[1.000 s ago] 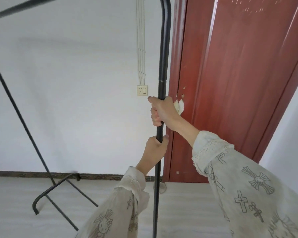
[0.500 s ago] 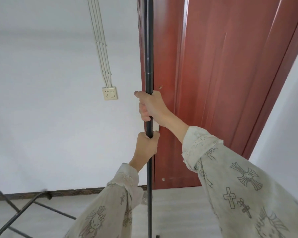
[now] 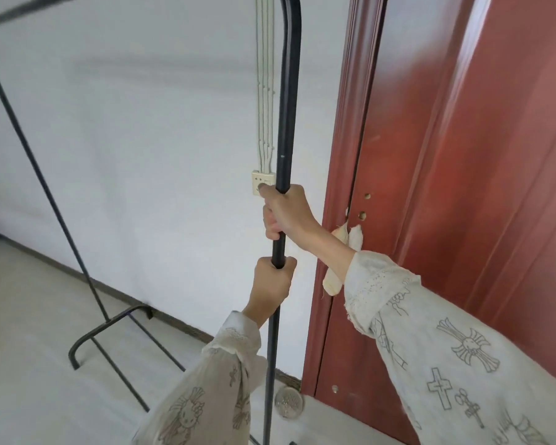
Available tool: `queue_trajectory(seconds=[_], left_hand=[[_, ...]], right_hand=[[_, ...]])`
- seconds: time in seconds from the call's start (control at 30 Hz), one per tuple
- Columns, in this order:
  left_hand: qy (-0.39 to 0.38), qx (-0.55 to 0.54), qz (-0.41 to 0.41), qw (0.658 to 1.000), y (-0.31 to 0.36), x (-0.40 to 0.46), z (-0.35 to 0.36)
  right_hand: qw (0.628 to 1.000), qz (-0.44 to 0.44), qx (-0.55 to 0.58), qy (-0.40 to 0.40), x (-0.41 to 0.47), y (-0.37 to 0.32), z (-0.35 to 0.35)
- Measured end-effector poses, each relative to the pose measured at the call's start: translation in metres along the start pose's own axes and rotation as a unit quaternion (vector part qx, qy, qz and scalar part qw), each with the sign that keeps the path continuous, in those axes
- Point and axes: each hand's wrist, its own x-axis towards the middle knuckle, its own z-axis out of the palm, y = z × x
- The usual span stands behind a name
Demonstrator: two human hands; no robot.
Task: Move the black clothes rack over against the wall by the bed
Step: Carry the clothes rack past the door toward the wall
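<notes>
The black clothes rack (image 3: 288, 101) is a thin metal tube frame. Its near upright runs down the middle of the view and curves at the top into the top bar toward the upper left. My right hand (image 3: 284, 211) grips this upright at mid height. My left hand (image 3: 272, 285) grips the same upright just below it. The far upright slants down the left side to a curved foot (image 3: 109, 327) resting on the pale floor close to the white wall (image 3: 148, 155). The upright's lower end is hidden behind my left sleeve.
A red-brown door and frame (image 3: 430, 187) stand right of the rack, with a rag (image 3: 341, 252) stuffed at the latch. A wall socket (image 3: 260, 181) with white cables sits behind the upright. A round metal floor drain (image 3: 288, 402) lies by the door's foot. A dark skirting runs along the wall.
The view has swung back to the left, so the rack's far upright and foot are in sight again. Both hands keep the same grip on the near upright.
</notes>
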Motion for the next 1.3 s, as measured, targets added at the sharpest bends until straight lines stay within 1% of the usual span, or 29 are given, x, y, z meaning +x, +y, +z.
queue_trajectory(seconds=[0.07, 0.27, 0.47, 0.63, 0.8, 0.97, 1.1, 1.2, 1.3], left_hand=[[0.034, 0.004, -0.004, 0.999, -0.001, 0.009, 0.009], [0.103, -0.008, -0.015, 0.994, -0.001, 0.039, 0.015], [0.13, -0.007, -0.002, 0.992, -0.006, 0.083, 0.019], [0.146, -0.001, -0.004, 0.989, -0.009, 0.116, 0.008], [0.202, -0.002, -0.017, 0.979, -0.012, 0.125, -0.011], [0.311, 0.048, -0.012, 0.949, -0.011, 0.116, -0.032], [0.428, 0.09, -0.018, 0.899, -0.01, 0.1, -0.041], [0.468, 0.098, -0.01, 0.878, -0.009, 0.093, -0.038], [0.479, 0.114, -0.01, 0.87, -0.007, 0.093, -0.038]], right_hand=[[0.999, -0.001, 0.007, -0.039, 0.011, 0.002, -0.009], [0.99, -0.001, 0.05, -0.133, 0.052, 0.012, -0.018], [0.963, 0.046, 0.077, -0.253, 0.1, 0.032, -0.031], [0.947, 0.047, 0.083, -0.307, 0.133, 0.042, -0.026], [0.931, 0.043, 0.085, -0.352, 0.148, 0.046, -0.007], [0.904, 0.043, 0.08, -0.417, 0.146, 0.044, 0.022], [0.873, 0.033, 0.086, -0.478, 0.137, 0.044, 0.04], [0.848, 0.026, 0.101, -0.52, 0.138, 0.043, 0.046], [0.833, 0.019, 0.107, -0.542, 0.143, 0.043, 0.051]])
